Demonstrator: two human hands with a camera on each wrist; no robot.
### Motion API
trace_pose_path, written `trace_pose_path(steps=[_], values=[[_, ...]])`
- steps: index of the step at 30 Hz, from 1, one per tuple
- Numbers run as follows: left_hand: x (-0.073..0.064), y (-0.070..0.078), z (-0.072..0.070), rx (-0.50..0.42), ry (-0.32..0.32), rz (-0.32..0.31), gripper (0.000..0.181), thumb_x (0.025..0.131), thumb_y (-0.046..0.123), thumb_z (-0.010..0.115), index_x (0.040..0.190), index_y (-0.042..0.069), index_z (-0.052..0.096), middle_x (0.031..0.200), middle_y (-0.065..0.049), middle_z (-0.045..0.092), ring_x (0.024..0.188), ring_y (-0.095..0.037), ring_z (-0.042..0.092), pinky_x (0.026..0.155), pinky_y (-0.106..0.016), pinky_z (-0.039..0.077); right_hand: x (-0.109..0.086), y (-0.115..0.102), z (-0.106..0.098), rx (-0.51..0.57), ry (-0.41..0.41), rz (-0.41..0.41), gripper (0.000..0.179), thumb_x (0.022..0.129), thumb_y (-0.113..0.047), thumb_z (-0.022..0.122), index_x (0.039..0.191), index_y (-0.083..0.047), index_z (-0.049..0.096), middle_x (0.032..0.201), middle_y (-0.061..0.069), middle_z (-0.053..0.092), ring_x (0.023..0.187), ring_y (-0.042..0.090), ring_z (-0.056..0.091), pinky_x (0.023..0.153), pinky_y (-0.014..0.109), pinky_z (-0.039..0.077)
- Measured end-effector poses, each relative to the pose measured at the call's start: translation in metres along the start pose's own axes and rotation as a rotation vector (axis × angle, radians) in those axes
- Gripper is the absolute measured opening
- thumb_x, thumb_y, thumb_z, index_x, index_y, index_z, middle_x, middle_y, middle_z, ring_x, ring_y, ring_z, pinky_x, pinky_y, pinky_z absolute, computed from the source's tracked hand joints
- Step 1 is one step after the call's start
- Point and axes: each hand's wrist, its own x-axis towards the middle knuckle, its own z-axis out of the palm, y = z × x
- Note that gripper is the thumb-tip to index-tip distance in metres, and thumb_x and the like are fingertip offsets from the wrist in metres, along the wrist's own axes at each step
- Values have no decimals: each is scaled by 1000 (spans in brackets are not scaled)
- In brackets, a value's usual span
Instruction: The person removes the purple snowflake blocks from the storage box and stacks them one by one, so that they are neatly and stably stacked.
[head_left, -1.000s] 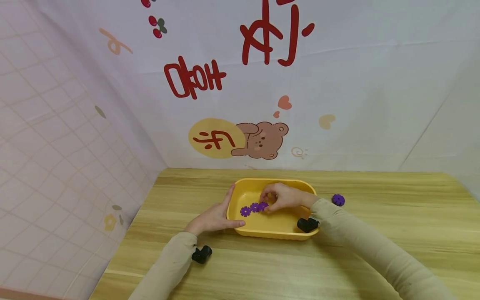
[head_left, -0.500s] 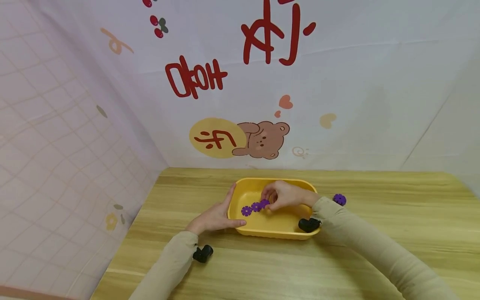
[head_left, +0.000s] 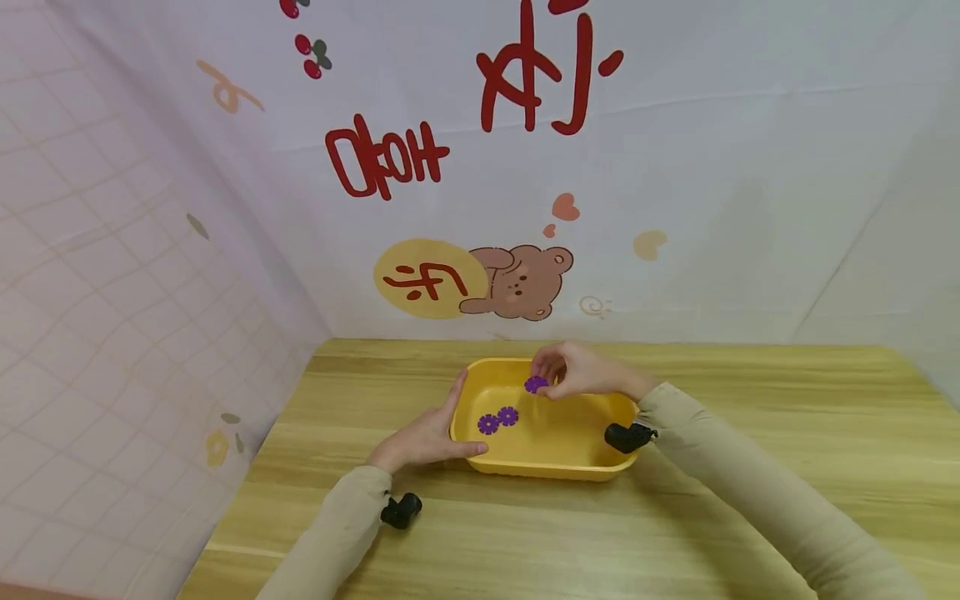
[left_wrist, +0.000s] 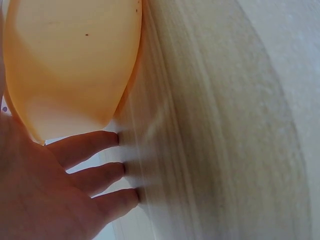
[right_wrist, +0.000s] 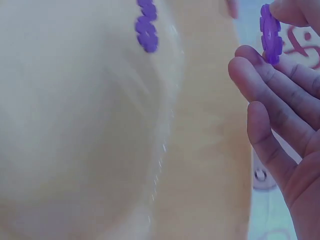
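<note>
A yellow plastic tub (head_left: 540, 472) stands on the wooden table. My left hand (head_left: 427, 435) rests against its left end, thumb across the near corner and index finger along the far one. In the left wrist view the other fingers (left_wrist: 95, 176) are stretched out and spread below the tub's wall (left_wrist: 75, 65). Above the tub's far side, my right hand (head_left: 581, 371) pinches a purple snowflake disc (head_left: 536, 384) between thumb and fingertips; it appears edge-on (right_wrist: 271, 35) in the right wrist view. Two more purple discs (head_left: 498, 420) lie close together on the tub's floor at the left.
The wooden table (head_left: 510, 542) extends around the tub on all sides. Behind it hangs a white cloth (head_left: 712, 183) printed with a bear and red characters. A gridded cloth (head_left: 135, 333) hangs at the left. A black wrist camera (head_left: 628, 437) overlaps the tub's right end.
My right hand has lifted one purple disc up and away from the other two, toward the far rim. The left hand stays put. A disc right of the tub is no longer visible near the right sleeve.
</note>
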Motion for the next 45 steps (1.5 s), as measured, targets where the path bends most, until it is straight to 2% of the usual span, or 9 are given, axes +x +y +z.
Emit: trace_pose_path(steps=[6,9,13,19,31,38,45], values=[[0,0,-2,0,-5,12,118,81,49,74,152,31,-19,97,-3,64,79,-12,61,85,-35,48,-11,5,-17,35,96,20,19,79,-3,74,96,-1,65,85,3,68,75,21,63,68,32,52],[0,0,-2,6,-2,13,119,81,49,74,152,31,-19,96,-2,64,78,-12,61,85,-35,48,-18,7,-26,16,136,38,19,79,-3,74,96,-3,66,84,3,68,75,21,63,68,31,52],[-1,-1,-2,11,3,16,119,81,49,74,152,31,-19,98,-4,64,78,-12,61,85,-36,47,-27,7,-37,-30,151,70,20,79,-5,75,97,-4,65,85,1,68,75,19,63,70,30,52],[-2,-2,-3,5,5,15,118,81,49,75,151,34,-19,98,-3,64,78,-12,61,85,-34,47,-41,7,-49,-57,188,70,21,77,-2,75,95,-4,65,84,1,67,75,20,64,69,31,53],[-2,-2,-1,-4,-4,9,118,82,47,75,152,32,-18,94,-1,63,76,-14,60,82,-33,48,-80,32,-56,-109,239,92,23,79,-5,76,98,-2,64,86,1,66,76,16,63,70,31,53],[-2,-1,-2,7,-1,-6,119,81,49,75,152,31,-19,89,-1,63,74,-14,60,79,-33,48,-102,47,-59,-142,274,109,22,79,-1,75,98,-2,64,90,2,66,81,14,63,73,31,53],[-2,1,-2,15,1,-1,119,81,50,74,152,31,-19,84,-1,63,69,-14,60,73,-33,49,-126,63,-63,-138,285,130,22,80,0,74,99,-3,63,95,2,68,89,14,64,81,35,52]])
